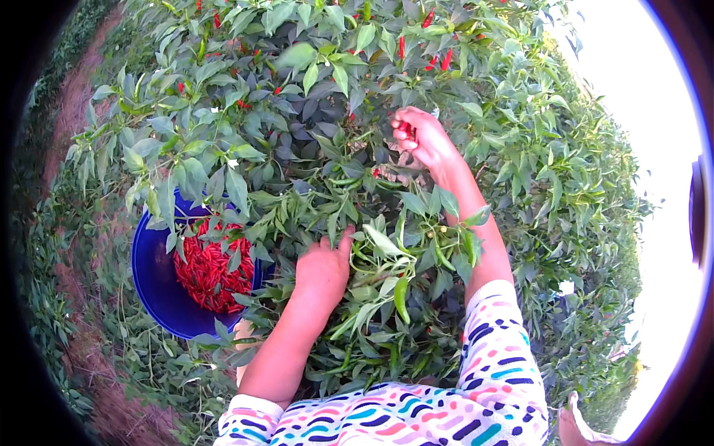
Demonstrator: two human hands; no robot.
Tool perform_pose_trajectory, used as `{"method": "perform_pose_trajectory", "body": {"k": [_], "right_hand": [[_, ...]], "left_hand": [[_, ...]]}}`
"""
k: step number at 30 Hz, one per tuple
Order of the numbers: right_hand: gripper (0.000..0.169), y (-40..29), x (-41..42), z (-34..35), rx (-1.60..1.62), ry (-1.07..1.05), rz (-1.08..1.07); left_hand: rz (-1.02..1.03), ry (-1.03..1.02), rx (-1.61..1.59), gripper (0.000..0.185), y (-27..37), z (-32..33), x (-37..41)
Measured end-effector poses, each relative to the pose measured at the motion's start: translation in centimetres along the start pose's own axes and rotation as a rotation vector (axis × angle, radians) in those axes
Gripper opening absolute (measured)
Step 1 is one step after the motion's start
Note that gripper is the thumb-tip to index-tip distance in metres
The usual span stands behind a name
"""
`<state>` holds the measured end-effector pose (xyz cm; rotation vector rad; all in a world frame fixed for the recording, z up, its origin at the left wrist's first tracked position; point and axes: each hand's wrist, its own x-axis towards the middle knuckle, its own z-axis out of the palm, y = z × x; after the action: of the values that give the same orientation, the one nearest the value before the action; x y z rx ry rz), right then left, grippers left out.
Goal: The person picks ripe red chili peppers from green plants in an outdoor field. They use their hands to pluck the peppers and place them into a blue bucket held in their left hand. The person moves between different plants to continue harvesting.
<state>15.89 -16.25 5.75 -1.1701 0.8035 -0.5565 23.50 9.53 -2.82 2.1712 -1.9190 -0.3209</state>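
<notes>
My right hand (421,136) is raised among the upper leaves, its fingers curled around red chili peppers (408,130). Lower down, my left hand (324,268) reaches into the foliage of the chili plant (301,214); leaves cover most of its fingertips, so what it touches is hidden. Beside the left forearm, a green chili pepper (400,300) hangs from a branch. To the left stands a blue bucket (149,284) holding a heap of picked red chili peppers (215,273). Leafy branches overlap the bucket's upper rim.
More red chili peppers (446,59) hang among dense leaves at the top. A branch with green chili peppers (442,255) crosses in front of my right forearm. Bare reddish soil (78,106) runs along the left side. Bright glare fills the right edge.
</notes>
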Motion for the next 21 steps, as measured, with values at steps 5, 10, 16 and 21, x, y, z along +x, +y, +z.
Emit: {"method": "perform_pose_trajectory", "body": {"k": [5,10,16,21], "right_hand": [[0.008,3.0,5.7,-2.2,-0.662,0.381,0.047],[0.016,5.7,11.3,-6.5,-0.932,0.589,-0.194],[0.015,6.5,8.4,-3.7,-1.251,0.586,-0.542],[0.012,5.8,9.4,-4.7,-0.555,0.452,-0.373]], "left_hand": [[0.031,-0.034,-0.004,0.056,0.5,-0.4,0.3],[0.030,0.042,-0.046,0.053,0.7,0.6,0.7],[0.030,0.000,0.020,0.056,0.7,0.3,0.3],[0.049,0.054,0.018,0.056,0.9,0.7,0.5]]}}
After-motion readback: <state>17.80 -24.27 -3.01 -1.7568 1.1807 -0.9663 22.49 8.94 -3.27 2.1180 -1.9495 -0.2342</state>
